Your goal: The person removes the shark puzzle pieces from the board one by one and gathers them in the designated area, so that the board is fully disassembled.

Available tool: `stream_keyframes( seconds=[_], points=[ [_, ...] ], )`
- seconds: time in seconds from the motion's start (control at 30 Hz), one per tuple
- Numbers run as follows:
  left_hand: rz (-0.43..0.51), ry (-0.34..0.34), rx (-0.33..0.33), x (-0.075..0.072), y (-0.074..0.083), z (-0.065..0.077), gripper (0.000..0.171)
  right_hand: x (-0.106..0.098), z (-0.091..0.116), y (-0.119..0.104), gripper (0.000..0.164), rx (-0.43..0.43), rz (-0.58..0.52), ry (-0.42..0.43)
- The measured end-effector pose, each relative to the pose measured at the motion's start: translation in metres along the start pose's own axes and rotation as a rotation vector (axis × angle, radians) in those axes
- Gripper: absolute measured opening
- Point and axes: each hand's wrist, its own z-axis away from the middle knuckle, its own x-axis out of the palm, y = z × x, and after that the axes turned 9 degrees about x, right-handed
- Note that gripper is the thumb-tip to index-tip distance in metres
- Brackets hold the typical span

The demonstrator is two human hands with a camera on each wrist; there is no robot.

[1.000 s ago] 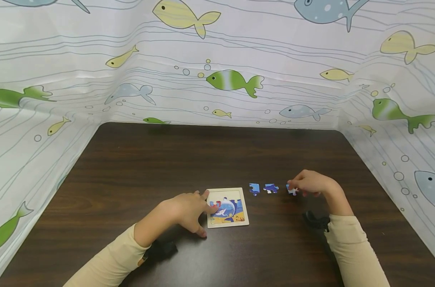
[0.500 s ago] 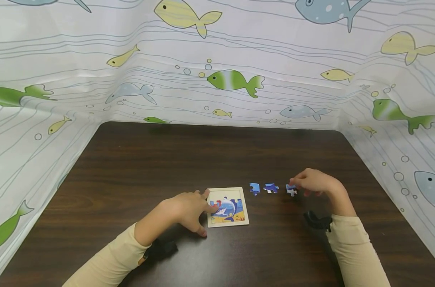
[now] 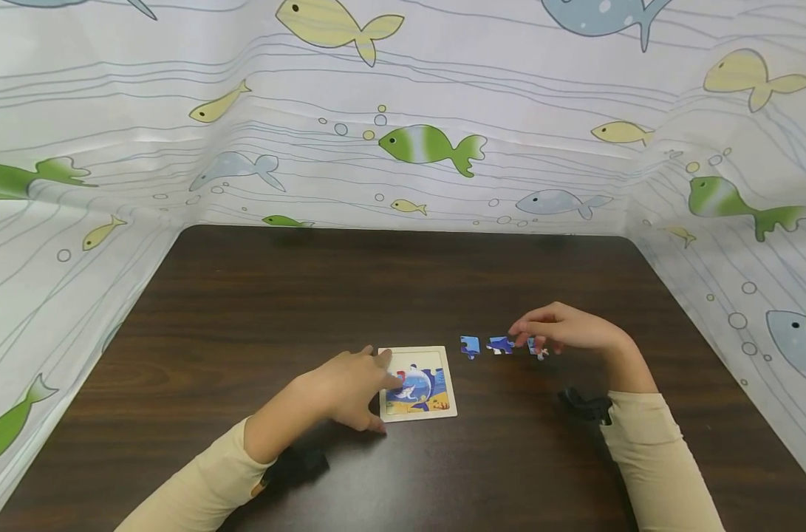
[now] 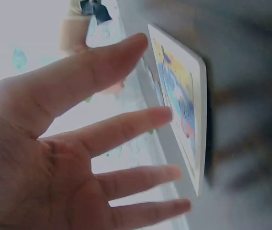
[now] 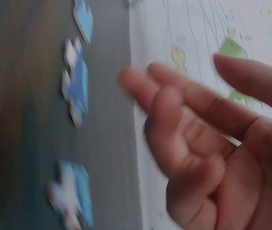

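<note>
A square puzzle board [image 3: 417, 414] with a light wooden rim lies on the table, partly filled with a dolphin picture. My left hand [image 3: 346, 389] is at its left side with fingers spread and fairly straight; one fingertip reaches over the picture. Right of the board, three loose jigsaw pieces lie in a row: a blue piece [image 3: 470, 346], a dark blue and white piece [image 3: 499, 345] and a blue piece with white and red [image 5: 73, 191]. Above the right two hovers my right hand [image 3: 569, 326], its fingers loosely bent and holding nothing. In the head view it partly covers the rightmost piece.
The dark wooden table [image 3: 376, 288] is bounded by a white fish-print sheet [image 3: 456, 89] at the back and both sides. Black wrist devices [image 3: 585, 406] sit under both forearms, close to the tabletop.
My right hand has left the rightmost piece and moved left, toward the middle piece. The pieces and the board stay in place; my left hand keeps its position. The head view has shifted slightly.
</note>
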Motion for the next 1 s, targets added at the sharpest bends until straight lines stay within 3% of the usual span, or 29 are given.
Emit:
stream_keyframes(
  seconds=[0.23,0.5,1.0],
  points=[
    [-0.016,-0.02,0.129,0.009,0.005,-0.005,0.078,0.029,-0.025,-0.017,0.035,-0.107,-0.039,-0.168],
    [-0.009,-0.048,0.115,0.013,0.003,-0.007,0.079,0.06,-0.042,-0.033,0.04,-0.144,0.008,-0.339],
    [-0.006,-0.074,0.097,0.013,0.007,-0.008,0.08,0.077,-0.043,-0.041,0.042,-0.091,0.0,-0.354]
  ],
)
